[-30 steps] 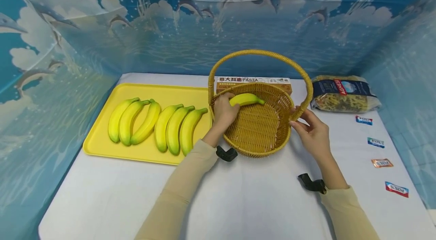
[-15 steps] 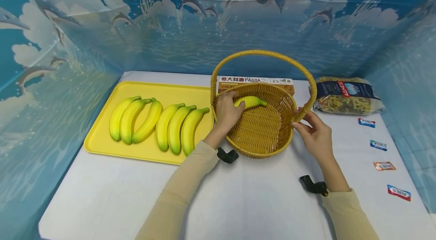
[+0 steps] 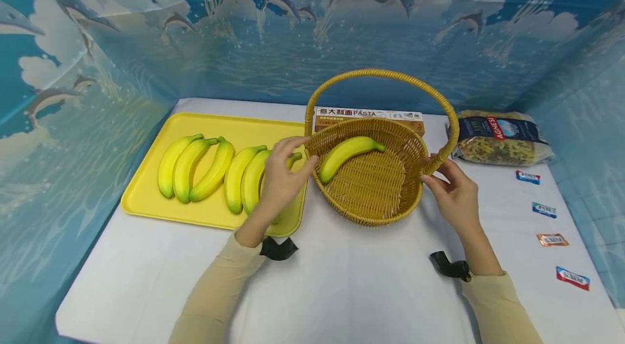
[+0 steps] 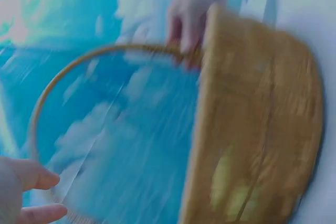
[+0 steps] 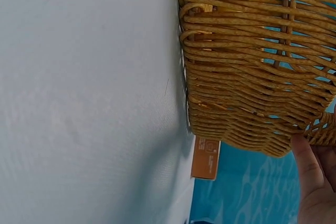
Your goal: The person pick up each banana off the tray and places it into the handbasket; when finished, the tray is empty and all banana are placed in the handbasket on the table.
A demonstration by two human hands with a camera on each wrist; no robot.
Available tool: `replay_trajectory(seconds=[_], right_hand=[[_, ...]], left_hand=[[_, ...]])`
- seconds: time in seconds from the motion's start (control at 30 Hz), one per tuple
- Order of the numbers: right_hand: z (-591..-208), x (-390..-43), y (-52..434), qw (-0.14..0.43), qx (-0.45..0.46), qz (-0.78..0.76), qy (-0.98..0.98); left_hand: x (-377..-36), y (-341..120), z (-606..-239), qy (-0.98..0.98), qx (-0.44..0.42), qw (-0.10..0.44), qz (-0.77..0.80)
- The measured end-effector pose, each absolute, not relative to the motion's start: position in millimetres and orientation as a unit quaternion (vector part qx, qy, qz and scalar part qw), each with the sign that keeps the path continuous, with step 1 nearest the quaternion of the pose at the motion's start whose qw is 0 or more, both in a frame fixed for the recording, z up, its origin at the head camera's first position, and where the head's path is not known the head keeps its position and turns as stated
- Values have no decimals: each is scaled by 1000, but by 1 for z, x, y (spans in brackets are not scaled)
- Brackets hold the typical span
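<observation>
A wicker basket [image 3: 373, 189] with a tall arched handle stands on the table, one yellow banana [image 3: 344, 155] lying inside it against the left wall. My right hand [image 3: 455, 192] pinches the basket's right rim at the handle's foot; the thumb shows against the weave in the right wrist view. My left hand [image 3: 282, 181] hovers over the right end of a yellow tray [image 3: 263, 126], fingers spread and nothing in them. Several bananas [image 3: 184, 170] lie in that tray, and the left hand partly hides the rightmost ones. The left wrist view is blurred.
Behind the basket lies a pasta box [image 3: 415, 122]. A bag of pasta [image 3: 503, 138] sits at the back right. Several small wrapped sweets [image 3: 553, 240] line the table's right side. A dolphin-print curtain [image 3: 244, 62] surrounds the table at the back and sides.
My left hand has let go of the banana in the basket and moved left, out over the tray. The right hand keeps its hold on the rim.
</observation>
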State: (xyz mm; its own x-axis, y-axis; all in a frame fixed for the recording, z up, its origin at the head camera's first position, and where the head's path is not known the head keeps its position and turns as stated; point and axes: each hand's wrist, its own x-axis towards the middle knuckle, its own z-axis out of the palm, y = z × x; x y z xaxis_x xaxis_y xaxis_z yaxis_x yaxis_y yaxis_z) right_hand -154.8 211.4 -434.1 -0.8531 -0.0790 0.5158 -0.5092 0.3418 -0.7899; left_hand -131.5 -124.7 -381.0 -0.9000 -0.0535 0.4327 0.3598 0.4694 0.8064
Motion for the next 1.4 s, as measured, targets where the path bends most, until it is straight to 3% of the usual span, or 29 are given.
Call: replay_trajectory(seconds=[0.27,0.53,0.83,1.27,1.4], right_hand=[[-434,-156,214,200,180,546,-793],[-433,-156,213,197,175,539,-800],[-436,-158,213,195,175,538,-802],[-434,-156,212,198,180,540,-798],[-424,-149,206,194,179,536,-802]], left_hand=[[-133,-245,-373,-813,66,310,-488],[-124,-315,-376,-823,184,317,-435],[-123,-354,-409,-822,249,277,-430],[-125,-386,-450,-816,341,109,-453],[-124,-388,-456,-809,362,117,-447]])
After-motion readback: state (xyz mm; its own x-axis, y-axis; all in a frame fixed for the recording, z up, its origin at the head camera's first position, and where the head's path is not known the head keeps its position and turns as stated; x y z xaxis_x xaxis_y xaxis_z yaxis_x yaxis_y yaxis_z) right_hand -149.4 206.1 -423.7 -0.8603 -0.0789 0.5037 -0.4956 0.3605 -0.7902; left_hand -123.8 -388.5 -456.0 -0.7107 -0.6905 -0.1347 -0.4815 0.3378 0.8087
